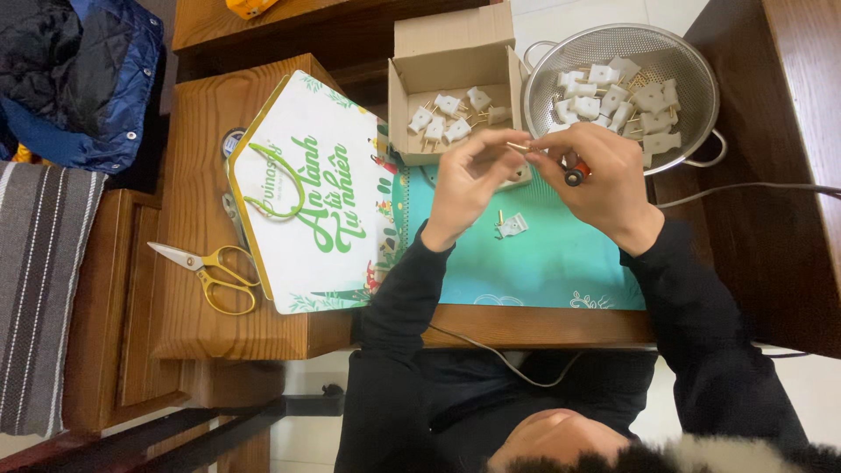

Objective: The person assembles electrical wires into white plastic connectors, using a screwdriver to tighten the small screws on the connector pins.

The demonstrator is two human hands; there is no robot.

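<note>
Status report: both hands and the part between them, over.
Left hand and right hand pinch a small brass pin together; right also grips a red-handled screwdriver. One white plug piece lies below.

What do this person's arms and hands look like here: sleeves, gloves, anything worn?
Both arms are in long black sleeves reaching to the wrists. The left hand and right hand are bare: no gloves, and no rings or watch visible. A thin grey cable runs across the dark-clothed body below the table edge.
</note>
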